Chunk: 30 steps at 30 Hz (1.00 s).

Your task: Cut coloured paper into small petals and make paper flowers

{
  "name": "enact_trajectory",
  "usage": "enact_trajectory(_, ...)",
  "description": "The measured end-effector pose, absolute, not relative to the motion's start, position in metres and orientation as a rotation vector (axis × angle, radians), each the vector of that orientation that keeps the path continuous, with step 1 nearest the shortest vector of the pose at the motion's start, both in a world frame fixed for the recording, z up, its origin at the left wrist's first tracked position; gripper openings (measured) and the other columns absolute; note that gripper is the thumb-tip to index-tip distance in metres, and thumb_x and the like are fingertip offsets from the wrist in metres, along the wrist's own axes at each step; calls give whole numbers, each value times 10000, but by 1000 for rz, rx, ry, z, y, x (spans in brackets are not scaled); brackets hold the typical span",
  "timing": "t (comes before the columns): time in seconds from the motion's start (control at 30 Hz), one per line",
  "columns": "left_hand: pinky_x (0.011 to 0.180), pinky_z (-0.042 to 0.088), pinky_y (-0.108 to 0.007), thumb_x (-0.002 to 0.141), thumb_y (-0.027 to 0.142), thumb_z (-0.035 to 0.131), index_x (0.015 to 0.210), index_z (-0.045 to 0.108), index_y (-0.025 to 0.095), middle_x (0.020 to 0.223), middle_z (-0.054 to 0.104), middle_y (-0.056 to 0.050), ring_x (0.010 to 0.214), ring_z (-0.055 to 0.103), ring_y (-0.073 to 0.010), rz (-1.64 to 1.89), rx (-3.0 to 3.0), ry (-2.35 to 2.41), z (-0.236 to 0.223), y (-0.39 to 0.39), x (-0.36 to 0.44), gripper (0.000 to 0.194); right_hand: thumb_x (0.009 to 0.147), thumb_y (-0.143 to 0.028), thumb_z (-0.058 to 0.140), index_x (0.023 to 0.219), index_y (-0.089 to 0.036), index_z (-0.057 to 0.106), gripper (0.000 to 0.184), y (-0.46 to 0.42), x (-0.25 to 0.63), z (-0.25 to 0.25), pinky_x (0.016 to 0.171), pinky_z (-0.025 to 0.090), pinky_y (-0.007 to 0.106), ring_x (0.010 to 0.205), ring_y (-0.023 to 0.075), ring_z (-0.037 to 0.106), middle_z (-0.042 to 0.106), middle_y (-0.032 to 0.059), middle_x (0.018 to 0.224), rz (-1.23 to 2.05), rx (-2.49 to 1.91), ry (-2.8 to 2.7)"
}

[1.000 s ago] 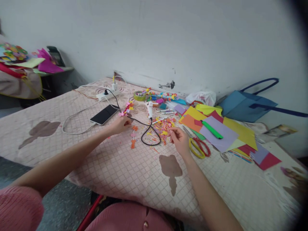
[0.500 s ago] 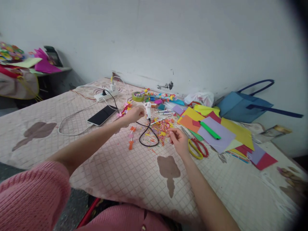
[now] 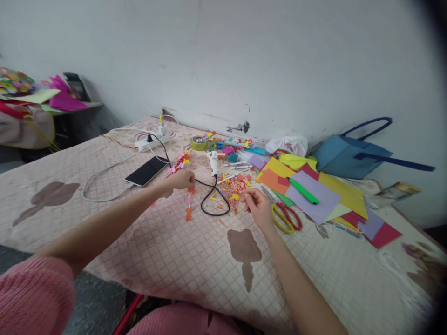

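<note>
My left hand [image 3: 184,179], fingers curled closed, is at the upper end of a short strip of orange and pink paper pieces [image 3: 189,201]. Whether it grips the strip is hidden. To its right stands a white glue gun [image 3: 213,163], its black cord [image 3: 215,214] looped on the tabletop. My right hand [image 3: 257,205] has thumb and fingertips pinched together by a heap of small coloured paper scraps [image 3: 233,187]. What the pinch holds, if anything, is too small to name. Scissors with yellow and red handles [image 3: 287,217] lie just right of that hand.
A phone [image 3: 147,171] on a white cable and a power strip [image 3: 152,141] lie at left. Coloured paper sheets [image 3: 313,195], a green cutter-like tool [image 3: 303,190] and a blue bag [image 3: 349,156] are at right. Tape [image 3: 199,144] and pens [image 3: 239,165] lie behind the scraps.
My left hand has come away from beside the glue gun, moving left and nearer me to the paper strip. My right hand stays almost in place, still pinched.
</note>
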<state>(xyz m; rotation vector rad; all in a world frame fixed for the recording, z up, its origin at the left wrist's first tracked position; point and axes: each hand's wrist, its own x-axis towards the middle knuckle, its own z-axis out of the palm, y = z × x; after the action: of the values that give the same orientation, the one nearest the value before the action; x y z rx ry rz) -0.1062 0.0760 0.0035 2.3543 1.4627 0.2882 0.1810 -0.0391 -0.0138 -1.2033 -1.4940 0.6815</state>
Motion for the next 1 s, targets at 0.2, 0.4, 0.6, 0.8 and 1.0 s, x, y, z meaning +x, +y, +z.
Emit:
enact_trajectory(0.2,574,408,-218,687,230,534,714,659,141,690,674,-42,641,597,-151,516,2349,1500,18,89,-100,155,841,-367,530,916,-186,596,207,-38,181,-16,420,388,218,451,100,482,595,-2,668,691,-1205,-1488)
enact_trajectory(0.4,598,426,-226,703,238,547,762,658,134,715,677,-50,669,604,-160,704,2342,1554,17,103,-90,163,836,-369,534,913,-183,596,210,-39,182,-14,421,394,218,452,100,488,603,0,669,691,-1211,-1494)
enact_trajectory(0.6,667,420,-261,768,226,502,854,641,153,826,678,-64,745,595,-177,1001,2345,1664,32,84,-91,179,828,-388,539,908,-188,599,224,-30,194,-13,417,405,218,452,102,487,598,-2,671,678,-1225,-1492)
enact_trajectory(0.8,690,415,-298,844,318,471,853,620,146,724,645,-60,709,584,-197,1235,2295,1747,44,57,-83,228,798,-399,580,865,-182,610,229,-18,219,-9,430,410,220,449,99,490,599,-5,658,646,-1248,-1487)
enact_trajectory(1.0,779,420,-283,855,228,482,955,589,162,841,671,-50,818,602,-179,1236,2414,1454,27,31,-54,161,818,-422,556,904,-168,587,270,-26,245,-16,417,393,208,438,87,477,590,-11,657,559,-1286,-1371)
